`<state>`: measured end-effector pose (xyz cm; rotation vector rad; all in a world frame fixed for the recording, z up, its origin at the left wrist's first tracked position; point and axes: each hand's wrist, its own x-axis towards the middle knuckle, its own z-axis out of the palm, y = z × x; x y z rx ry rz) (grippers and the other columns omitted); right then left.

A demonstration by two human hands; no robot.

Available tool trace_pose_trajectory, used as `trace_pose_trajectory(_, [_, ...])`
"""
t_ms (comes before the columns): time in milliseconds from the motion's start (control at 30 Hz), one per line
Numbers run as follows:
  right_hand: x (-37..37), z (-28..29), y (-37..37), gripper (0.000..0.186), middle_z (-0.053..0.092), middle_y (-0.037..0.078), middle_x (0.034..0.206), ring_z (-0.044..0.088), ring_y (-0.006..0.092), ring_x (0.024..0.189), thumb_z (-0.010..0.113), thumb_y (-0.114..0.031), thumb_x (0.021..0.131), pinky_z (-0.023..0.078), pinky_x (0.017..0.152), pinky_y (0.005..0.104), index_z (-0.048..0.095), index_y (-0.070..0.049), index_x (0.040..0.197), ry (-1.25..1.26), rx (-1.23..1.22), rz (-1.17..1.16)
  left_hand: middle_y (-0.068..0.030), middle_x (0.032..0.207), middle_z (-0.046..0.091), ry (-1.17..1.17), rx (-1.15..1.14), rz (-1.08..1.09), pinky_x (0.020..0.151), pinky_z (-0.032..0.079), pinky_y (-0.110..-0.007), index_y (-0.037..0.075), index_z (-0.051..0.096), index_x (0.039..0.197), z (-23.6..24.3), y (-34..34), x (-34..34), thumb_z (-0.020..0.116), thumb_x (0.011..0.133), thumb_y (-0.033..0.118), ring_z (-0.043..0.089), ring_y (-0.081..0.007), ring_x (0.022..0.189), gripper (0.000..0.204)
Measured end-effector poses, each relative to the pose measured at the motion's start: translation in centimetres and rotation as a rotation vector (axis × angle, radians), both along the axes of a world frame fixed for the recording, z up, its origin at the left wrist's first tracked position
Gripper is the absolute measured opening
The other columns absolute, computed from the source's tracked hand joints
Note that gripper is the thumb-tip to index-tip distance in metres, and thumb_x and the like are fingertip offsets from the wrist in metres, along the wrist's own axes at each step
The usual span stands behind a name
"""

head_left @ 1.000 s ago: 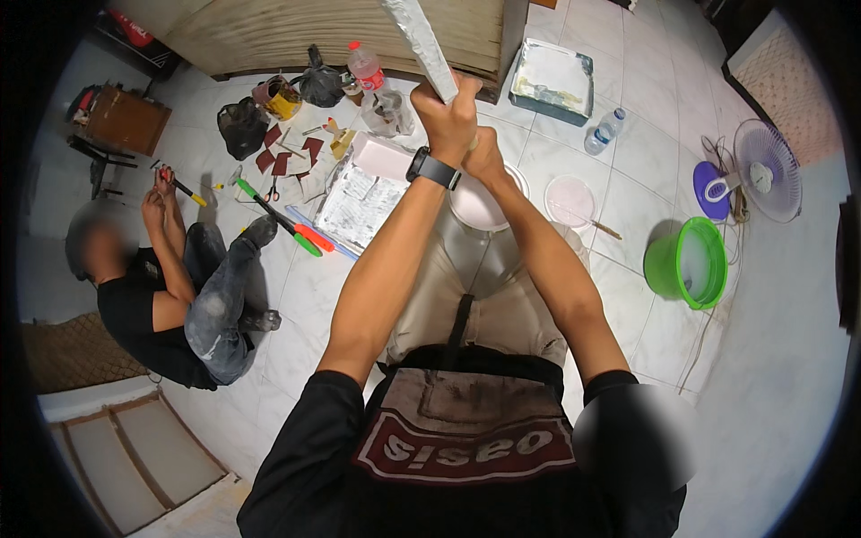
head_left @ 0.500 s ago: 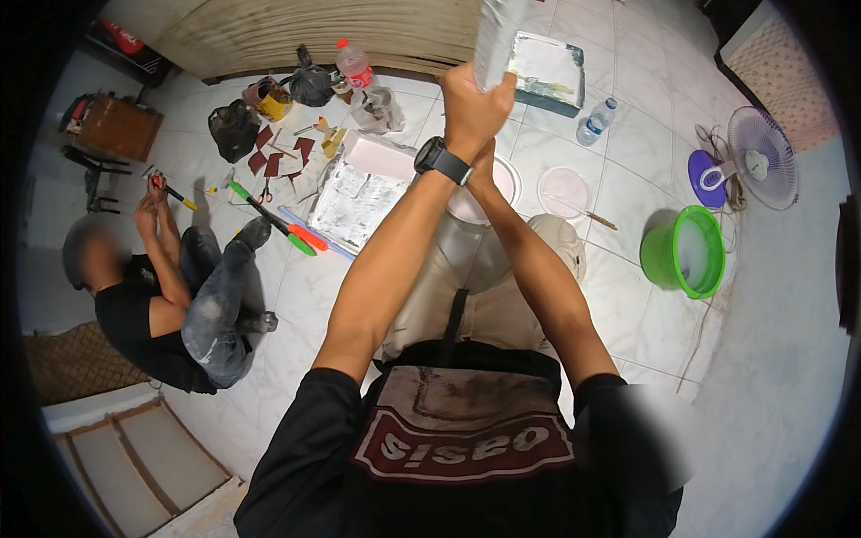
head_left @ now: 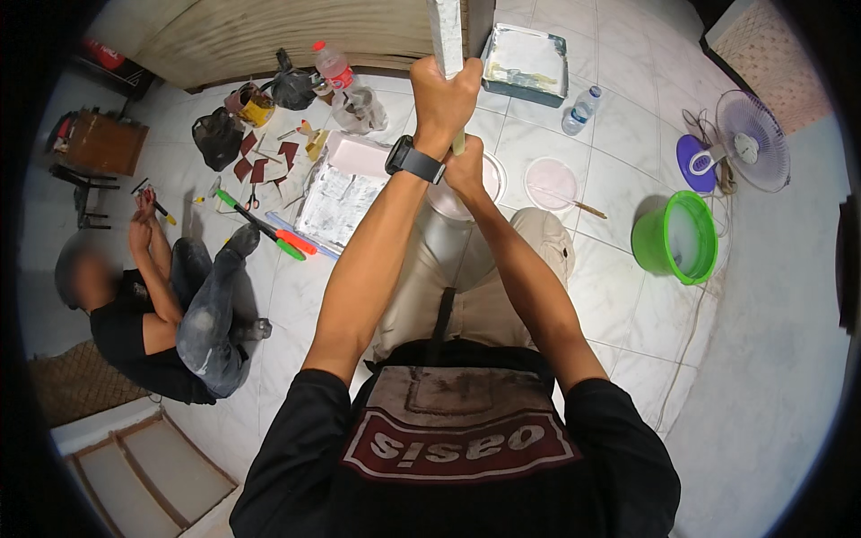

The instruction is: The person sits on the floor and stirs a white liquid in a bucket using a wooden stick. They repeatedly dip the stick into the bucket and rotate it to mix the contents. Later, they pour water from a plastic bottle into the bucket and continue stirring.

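A long, paint-smeared white stick [head_left: 446, 31] stands nearly upright in front of me. My left hand [head_left: 444, 103], with a dark watch on the wrist, is wrapped round it. Just below, my right hand [head_left: 465, 169] grips its pale yellowish lower part. Behind my hands are a bucket of pale pink paint [head_left: 489, 184], partly hidden, and a white paint tray [head_left: 318, 206] with smeared paint. A round pink lid [head_left: 547, 179] with a brush across it lies to the right.
At left a person [head_left: 126, 332] sits holding a tool. Sandpaper pieces [head_left: 242, 166], bags [head_left: 215, 134], cans and bottles [head_left: 332, 67] litter the floor. A paint-crusted tray [head_left: 525, 58], water bottle [head_left: 581, 112], purple fan [head_left: 695, 161] and green bucket [head_left: 673, 242] stand rightward.
The stick, leaning left a second ago, swung rightward, then came a little left and now stands nearly upright, with both hands still on it. The whole view has shifted slightly up and left.
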<state>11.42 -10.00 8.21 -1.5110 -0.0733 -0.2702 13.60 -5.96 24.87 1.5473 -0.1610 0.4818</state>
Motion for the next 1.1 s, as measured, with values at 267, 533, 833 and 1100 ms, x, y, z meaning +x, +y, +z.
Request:
trace_pose_trajectory(267, [3.9, -1.1, -0.4, 0.024, 0.072, 0.023, 0.074, 0.074, 0.0270, 0.068, 0.079, -0.019, 0.080, 0.051, 0.055, 0.0389, 0.071, 0.004, 0.081, -0.356, -0.197, -0.049, -0.0021, 0.052, 0.052, -0.264, 0.029, 0.104, 0.047, 0.038, -0.030, -0.001, 0.052, 0.060, -0.5, -0.7, -0.8, 0.067, 0.078, 0.006, 0.046, -0.0081, 0.050, 0.025])
trace_pose_trajectory(533, [0.3, 1.2, -1.7, 0.021, 0.062, 0.019, 0.061, 0.060, 0.0235, 0.054, 0.068, -0.012, 0.086, 0.046, 0.054, 0.0416, 0.065, 0.005, 0.074, -0.073, -0.223, -0.007, -0.0021, 0.048, 0.049, -0.008, -0.150, -0.117, 0.038, 0.033, -0.028, 0.003, 0.051, 0.057, -0.9, 1.4, 0.2, 0.062, 0.082, 0.006, 0.043, -0.0112, 0.036, 0.028])
trace_pose_trajectory(833, [4.0, -4.3, 0.4, 0.024, 0.069, 0.017, 0.068, 0.066, 0.0217, 0.063, 0.075, -0.019, 0.083, 0.049, 0.058, 0.0398, 0.067, 0.003, 0.077, -0.210, -0.028, -0.011, 0.0001, 0.053, 0.052, -0.251, 0.038, 0.043, 0.046, 0.038, -0.031, 0.001, 0.054, 0.059, -0.2, -0.3, -1.1, 0.067, 0.079, 0.010, 0.047, -0.0070, 0.051, 0.025])
trace_pose_trajectory(1100, [0.6, 0.5, -0.7, 0.012, 0.065, 0.016, 0.063, 0.060, 0.0145, 0.058, 0.069, -0.011, 0.082, 0.047, 0.057, 0.0363, 0.067, 0.000, 0.076, -0.138, -0.256, 0.170, 0.0028, 0.056, 0.047, -0.251, -0.118, 0.155, 0.045, 0.035, -0.031, 0.004, 0.053, 0.062, -3.6, 3.6, -2.0, 0.063, 0.079, 0.001, 0.046, -0.0094, 0.047, 0.019])
